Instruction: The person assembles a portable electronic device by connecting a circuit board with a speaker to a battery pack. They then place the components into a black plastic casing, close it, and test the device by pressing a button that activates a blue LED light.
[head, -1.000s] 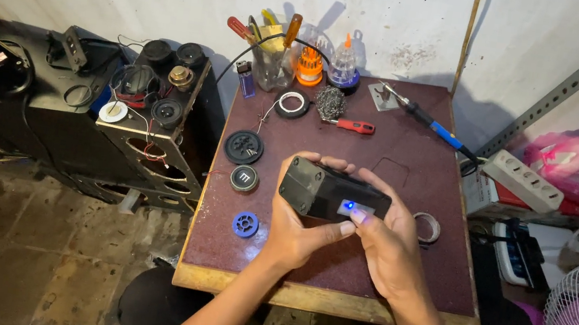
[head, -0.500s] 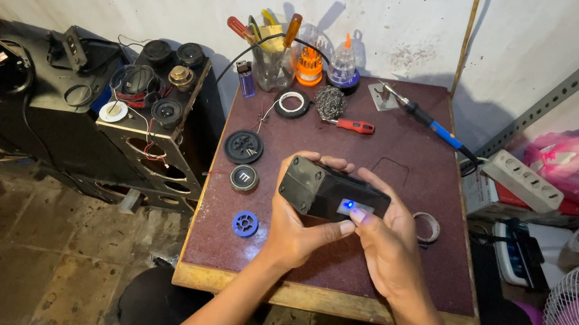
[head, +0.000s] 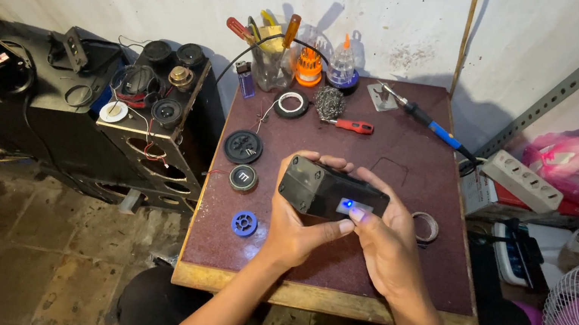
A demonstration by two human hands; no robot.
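room: stained white wall, tiled floor, dismantled speaker cabinet (head: 151,119) left of table
surface: small maroon table (head: 415,143) strewn with tools
black box (head: 316,187): above table centre, blue light lit
left hand (head: 295,228): clasped around box
right hand (head: 389,238): gripping box, thumb by light

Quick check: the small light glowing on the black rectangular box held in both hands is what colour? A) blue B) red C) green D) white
A: a blue light glows on the near face of the black rectangular box, held over the maroon table between the left hand and the right hand, whose thumb rests right beside it.
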